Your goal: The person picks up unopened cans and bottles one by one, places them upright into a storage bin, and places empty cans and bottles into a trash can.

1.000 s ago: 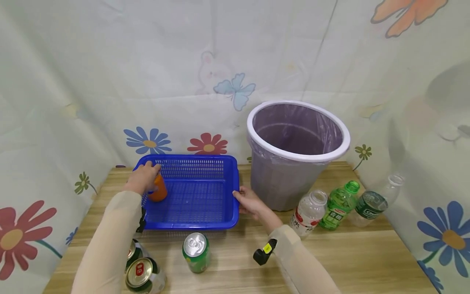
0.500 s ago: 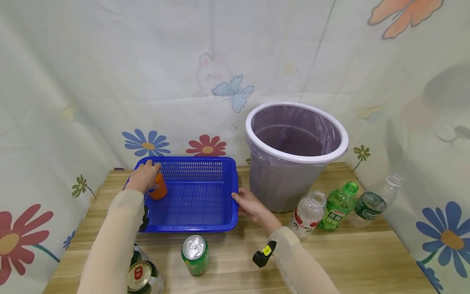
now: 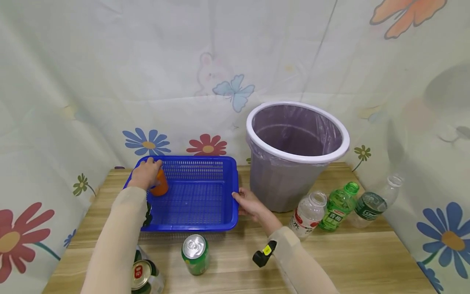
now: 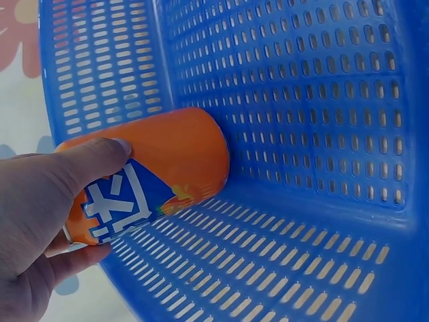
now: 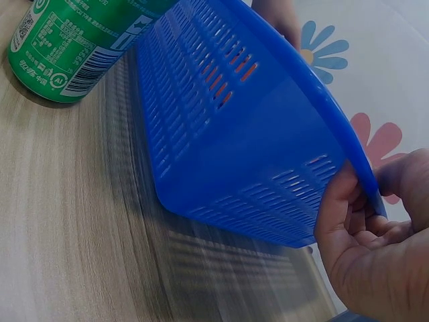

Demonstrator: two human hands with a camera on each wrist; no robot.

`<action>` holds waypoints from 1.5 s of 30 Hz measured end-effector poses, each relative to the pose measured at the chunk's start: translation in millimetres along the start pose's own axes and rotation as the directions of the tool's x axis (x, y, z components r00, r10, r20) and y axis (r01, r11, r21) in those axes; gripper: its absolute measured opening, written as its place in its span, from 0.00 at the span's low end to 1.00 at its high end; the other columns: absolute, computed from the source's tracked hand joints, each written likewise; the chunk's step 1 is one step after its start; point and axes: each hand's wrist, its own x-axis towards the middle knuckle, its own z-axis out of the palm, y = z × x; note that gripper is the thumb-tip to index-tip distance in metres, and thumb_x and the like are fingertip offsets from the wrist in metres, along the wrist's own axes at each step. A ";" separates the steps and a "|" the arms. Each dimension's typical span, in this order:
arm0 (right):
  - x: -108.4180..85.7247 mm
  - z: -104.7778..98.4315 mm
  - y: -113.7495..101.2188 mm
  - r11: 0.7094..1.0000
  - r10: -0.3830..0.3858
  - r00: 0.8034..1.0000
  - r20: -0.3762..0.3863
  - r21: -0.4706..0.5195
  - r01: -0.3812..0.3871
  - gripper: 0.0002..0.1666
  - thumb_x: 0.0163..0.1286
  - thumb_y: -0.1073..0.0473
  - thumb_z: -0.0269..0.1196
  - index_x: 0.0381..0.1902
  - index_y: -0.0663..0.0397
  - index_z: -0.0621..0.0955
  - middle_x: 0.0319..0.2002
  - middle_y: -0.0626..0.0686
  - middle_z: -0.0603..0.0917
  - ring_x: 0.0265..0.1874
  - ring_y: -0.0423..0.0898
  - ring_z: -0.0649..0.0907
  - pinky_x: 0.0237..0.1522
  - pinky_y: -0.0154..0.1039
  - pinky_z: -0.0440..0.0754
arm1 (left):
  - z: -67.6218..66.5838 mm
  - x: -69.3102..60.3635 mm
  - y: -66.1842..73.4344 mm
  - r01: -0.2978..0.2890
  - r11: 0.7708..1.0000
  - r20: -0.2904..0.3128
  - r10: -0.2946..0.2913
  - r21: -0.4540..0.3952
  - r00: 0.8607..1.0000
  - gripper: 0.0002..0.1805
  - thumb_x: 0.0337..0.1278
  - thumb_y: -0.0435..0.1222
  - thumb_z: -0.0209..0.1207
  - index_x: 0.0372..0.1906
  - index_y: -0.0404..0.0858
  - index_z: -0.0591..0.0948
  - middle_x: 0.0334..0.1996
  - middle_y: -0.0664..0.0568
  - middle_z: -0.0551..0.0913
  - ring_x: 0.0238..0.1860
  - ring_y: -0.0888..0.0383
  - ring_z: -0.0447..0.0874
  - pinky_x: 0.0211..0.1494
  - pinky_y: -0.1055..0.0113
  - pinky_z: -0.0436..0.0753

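A blue slotted plastic basket (image 3: 194, 204) stands on the table. Inside its left end is an orange soda can (image 4: 181, 151) with a blue label, its base near the basket floor. My left hand (image 3: 145, 173) grips the can by its upper end, thumb on one side and fingers on the other, as the left wrist view (image 4: 40, 208) shows. At the basket's right end my right hand (image 3: 249, 202) pinches the rim between thumb and curled fingers. A green can (image 3: 195, 254) with a silver top stands in front of the basket.
A grey bin (image 3: 282, 179) with a white rim and clear liner stands right of the basket. Beside it are a clear bottle (image 3: 308, 212), a green bottle (image 3: 338, 206) and a dark-labelled bottle (image 3: 371, 206). Gold-topped cans (image 3: 145, 277) stand near the left forearm.
My left hand and the orange can have shifted slightly toward the back of the basket. The right hand keeps its hold on the rim.
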 end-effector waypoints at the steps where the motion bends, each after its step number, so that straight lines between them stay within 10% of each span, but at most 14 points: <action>1: -0.4 0.1 -0.4 1.000 0.000 1.000 -0.001 0.002 0.000 0.14 0.71 0.60 0.48 0.50 0.65 0.67 0.46 0.65 0.78 0.30 0.46 0.83 0.29 0.37 0.82 | -0.1 0.3 0.0 0.001 1.000 -0.001 -0.001 -0.004 1.000 0.35 0.43 0.37 0.68 0.58 0.33 0.67 0.54 0.28 0.66 0.52 0.30 0.67 0.45 0.39 0.76; 45: 1.6 -0.9 0.6 1.000 -0.011 1.000 0.023 0.015 0.010 0.15 0.72 0.61 0.47 0.50 0.66 0.66 0.46 0.65 0.78 0.30 0.45 0.82 0.30 0.37 0.82 | -2.3 9.1 2.4 0.069 0.995 0.038 -0.067 -0.070 0.997 0.36 0.49 0.36 0.63 0.63 0.35 0.63 0.60 0.28 0.59 0.58 0.28 0.60 0.50 0.36 0.72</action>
